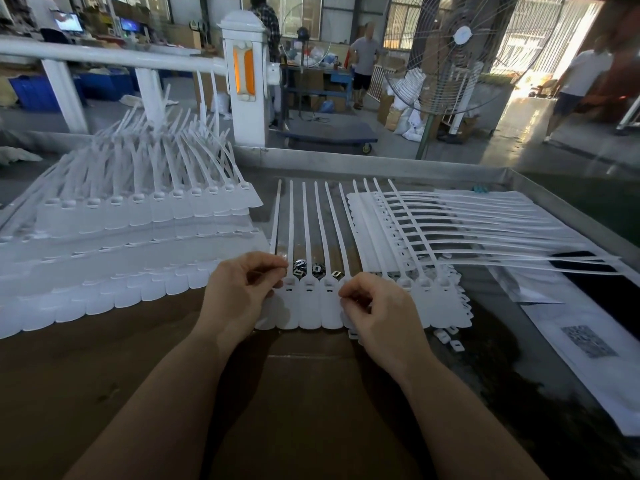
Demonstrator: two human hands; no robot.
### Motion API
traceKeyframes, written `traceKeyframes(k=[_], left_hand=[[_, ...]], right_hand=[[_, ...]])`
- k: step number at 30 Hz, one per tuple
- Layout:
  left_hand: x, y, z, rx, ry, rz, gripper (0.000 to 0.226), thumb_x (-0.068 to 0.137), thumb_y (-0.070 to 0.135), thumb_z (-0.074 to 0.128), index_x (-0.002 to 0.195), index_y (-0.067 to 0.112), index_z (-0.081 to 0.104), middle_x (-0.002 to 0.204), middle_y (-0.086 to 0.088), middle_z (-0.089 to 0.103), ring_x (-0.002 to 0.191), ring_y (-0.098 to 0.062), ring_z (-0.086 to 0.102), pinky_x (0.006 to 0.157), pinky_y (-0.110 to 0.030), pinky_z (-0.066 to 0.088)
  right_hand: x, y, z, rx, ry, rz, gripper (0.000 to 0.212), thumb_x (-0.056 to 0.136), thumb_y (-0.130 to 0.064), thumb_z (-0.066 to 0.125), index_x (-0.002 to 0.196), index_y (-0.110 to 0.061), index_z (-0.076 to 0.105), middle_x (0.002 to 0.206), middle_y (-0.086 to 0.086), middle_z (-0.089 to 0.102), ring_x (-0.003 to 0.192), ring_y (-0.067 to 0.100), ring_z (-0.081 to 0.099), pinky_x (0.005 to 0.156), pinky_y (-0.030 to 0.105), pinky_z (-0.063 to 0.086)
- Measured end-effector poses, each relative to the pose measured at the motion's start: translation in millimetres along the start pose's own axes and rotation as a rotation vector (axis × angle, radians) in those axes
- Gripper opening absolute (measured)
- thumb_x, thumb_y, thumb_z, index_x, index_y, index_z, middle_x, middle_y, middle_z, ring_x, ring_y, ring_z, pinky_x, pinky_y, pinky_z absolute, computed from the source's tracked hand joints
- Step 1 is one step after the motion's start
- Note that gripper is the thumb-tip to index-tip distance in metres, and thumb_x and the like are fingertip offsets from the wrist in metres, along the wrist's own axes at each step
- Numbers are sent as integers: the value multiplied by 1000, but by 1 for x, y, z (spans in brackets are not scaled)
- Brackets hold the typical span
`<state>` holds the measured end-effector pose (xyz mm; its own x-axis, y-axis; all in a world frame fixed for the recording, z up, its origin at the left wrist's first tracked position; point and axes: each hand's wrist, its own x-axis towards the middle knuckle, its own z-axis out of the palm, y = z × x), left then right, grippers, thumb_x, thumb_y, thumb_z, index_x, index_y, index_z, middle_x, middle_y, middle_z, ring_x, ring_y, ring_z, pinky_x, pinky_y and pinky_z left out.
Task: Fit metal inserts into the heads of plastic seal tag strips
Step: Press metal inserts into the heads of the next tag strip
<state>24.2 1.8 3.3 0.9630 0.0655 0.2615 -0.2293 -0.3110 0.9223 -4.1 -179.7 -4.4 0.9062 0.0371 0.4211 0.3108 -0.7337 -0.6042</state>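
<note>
Where the row of seal tag strips (313, 299) lies flat at the near middle of the table (104, 375), it is taken as the landmark for this entry.

Item 1. Left hand (239, 292): set at the left end of the row, fingers curled, thumb and forefinger pinched together at the head of the leftmost tag; a metal insert in the pinch is presumed but cannot be made out.

Item 2. Right hand (374, 306): set on the row right of its middle, fingers curled, fingertips closed at a tag head; what is pinched cannot be told.

Item 3. Metal inserts (311, 268): a small loose heap, just behind the heads of the row, between the upright tails.

Progress, as judged: dark slots are seen in the heads between the two hands, so these are thought still unfilled; the row is reckoned at an early stage, with most heads left.

Item 4. Stacked tag sheets (121, 237): a large heap left of the row, tails raised; whether fitted cannot be told.

Item 5. Further tag sheets (467, 230): right of and behind the row, tails laid across its far-right strips and overlapping them.

Item 6. Small white clips (446, 336): scattered just right of the row's near edge.

Item 7. Floor fan (460, 46): well beyond the table.
</note>
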Motion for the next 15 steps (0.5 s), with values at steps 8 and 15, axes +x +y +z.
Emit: traceKeyframes(k=[8, 15], left_hand=[[-1, 0, -1, 71, 24, 15, 19, 87, 6, 60, 91, 23, 68, 87, 9, 68, 83, -2, 63, 73, -7, 46], [-1, -1, 0, 81, 33, 20, 18, 86, 6, 63, 91, 23, 68, 84, 12, 67, 77, 5, 62, 69, -1, 44]], right_hand=[[-1, -1, 0, 1, 0, 2, 8, 86, -11, 62, 89, -16, 67, 84, -7, 65, 80, 7, 59, 77, 20, 50], [0, -1, -1, 5, -7, 4, 8, 86, -10, 62, 89, -16, 67, 85, -7, 65, 81, 7, 58, 77, 20, 49]])
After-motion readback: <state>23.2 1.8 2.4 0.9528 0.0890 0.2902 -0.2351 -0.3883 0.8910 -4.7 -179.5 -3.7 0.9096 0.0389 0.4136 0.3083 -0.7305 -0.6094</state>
